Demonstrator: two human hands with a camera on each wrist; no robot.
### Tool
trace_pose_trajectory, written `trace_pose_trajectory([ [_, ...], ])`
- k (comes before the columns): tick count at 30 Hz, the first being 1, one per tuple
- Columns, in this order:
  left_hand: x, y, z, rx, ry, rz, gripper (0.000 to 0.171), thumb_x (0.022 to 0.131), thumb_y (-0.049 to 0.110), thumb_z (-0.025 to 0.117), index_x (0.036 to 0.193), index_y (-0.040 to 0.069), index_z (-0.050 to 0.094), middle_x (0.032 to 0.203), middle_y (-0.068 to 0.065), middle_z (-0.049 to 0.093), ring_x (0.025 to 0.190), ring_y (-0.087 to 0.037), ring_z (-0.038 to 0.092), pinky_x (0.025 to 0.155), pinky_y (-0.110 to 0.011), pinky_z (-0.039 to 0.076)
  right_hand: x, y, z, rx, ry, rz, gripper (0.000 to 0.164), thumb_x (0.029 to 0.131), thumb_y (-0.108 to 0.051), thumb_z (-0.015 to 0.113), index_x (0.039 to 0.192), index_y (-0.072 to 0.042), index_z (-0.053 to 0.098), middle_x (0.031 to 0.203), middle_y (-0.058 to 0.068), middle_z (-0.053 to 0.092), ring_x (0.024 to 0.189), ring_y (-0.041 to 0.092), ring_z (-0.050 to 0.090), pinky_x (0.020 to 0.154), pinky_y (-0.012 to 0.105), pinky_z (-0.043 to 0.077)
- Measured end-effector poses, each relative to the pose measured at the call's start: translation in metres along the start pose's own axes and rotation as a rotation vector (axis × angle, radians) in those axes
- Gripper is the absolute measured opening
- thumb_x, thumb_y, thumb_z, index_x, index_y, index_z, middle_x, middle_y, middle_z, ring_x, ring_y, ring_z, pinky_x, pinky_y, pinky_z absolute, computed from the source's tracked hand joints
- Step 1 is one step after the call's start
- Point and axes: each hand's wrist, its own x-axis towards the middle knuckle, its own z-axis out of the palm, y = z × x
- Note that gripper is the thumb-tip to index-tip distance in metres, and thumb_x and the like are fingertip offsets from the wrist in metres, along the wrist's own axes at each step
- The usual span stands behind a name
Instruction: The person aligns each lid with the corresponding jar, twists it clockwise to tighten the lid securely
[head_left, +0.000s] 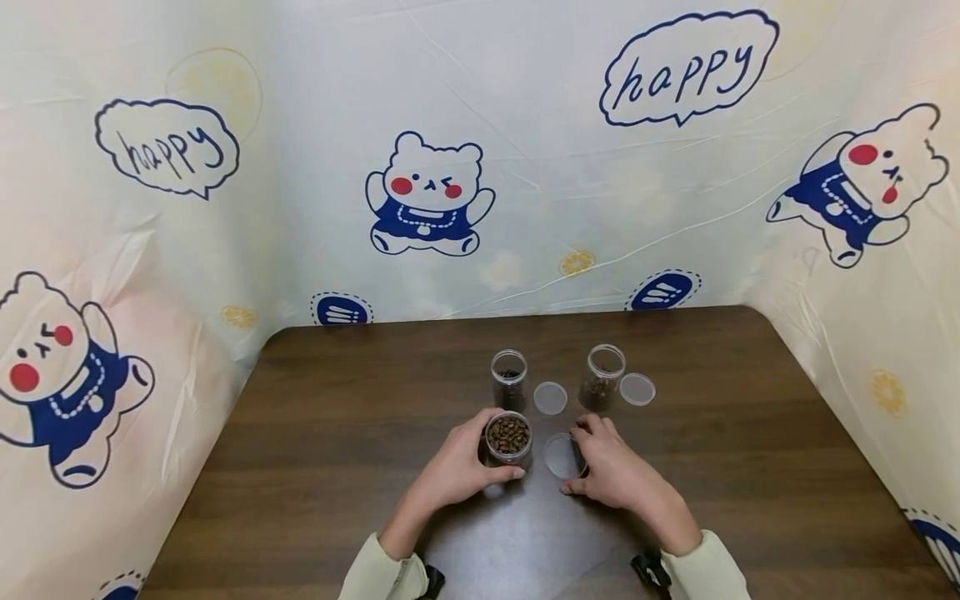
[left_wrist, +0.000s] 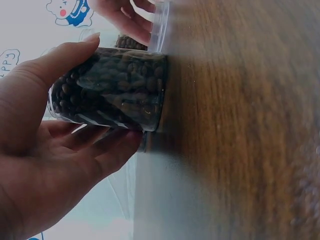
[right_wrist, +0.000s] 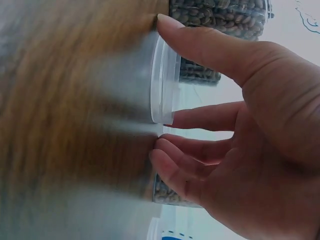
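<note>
My left hand [head_left: 459,467] grips a clear jar [head_left: 509,440] filled nearly to the rim with brown coffee beans, thumb on the near side and fingers round the far side. In the left wrist view the jar [left_wrist: 112,87] has no lid on it, and its base is right at the tabletop. To its right, my right hand [head_left: 621,471] holds a round clear lid [head_left: 561,456] by its edge. The right wrist view shows this lid [right_wrist: 162,82] low against the table, between the thumb and forefinger, with the other fingertips close to the wood.
Behind the hands stand two more open clear jars, one at left [head_left: 509,379] and one at right [head_left: 602,379], each partly filled with dark beans. Beside them lie two clear lids, one between the jars [head_left: 551,398] and one further right [head_left: 637,389]. A printed curtain [head_left: 540,208] surrounds the brown table [head_left: 300,467].
</note>
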Motion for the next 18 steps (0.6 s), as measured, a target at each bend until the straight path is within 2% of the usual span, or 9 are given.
trace_pose_trajectory([
  [6,0.0,0.0,0.001,-0.004,-0.003,-0.003,0.08,0.08,0.036,0.093,0.146,0.014,0.053,0.133,-0.002,0.07,0.122,-0.02,0.067,0.106,-0.046,0.053,0.001,0.002,0.001,0.013,0.101,-0.085,0.066,0.077,-0.017,0.093,0.13,0.006,0.061,0.13,0.02,0.06,0.122,0.036,0.057,0.102,0.051,0.054],
  [12,0.0,-0.002,0.001,0.004,-0.008,0.001,0.079,0.08,0.036,0.093,0.145,0.014,0.053,0.133,-0.002,0.07,0.122,-0.019,0.067,0.106,-0.045,0.053,0.002,0.001,-0.004,0.068,0.209,-0.143,0.068,0.082,-0.016,0.088,0.138,0.003,0.055,0.126,0.014,0.065,0.113,0.025,0.064,0.096,0.044,0.057],
  [18,0.001,-0.002,0.0,-0.005,-0.013,0.006,0.08,0.081,0.038,0.093,0.146,0.013,0.053,0.134,-0.002,0.069,0.122,-0.018,0.067,0.106,-0.046,0.053,0.001,0.001,-0.01,0.127,0.266,-0.171,0.075,0.083,-0.017,0.087,0.146,0.0,0.049,0.124,0.011,0.057,0.103,0.016,0.061,0.087,0.035,0.057],
])
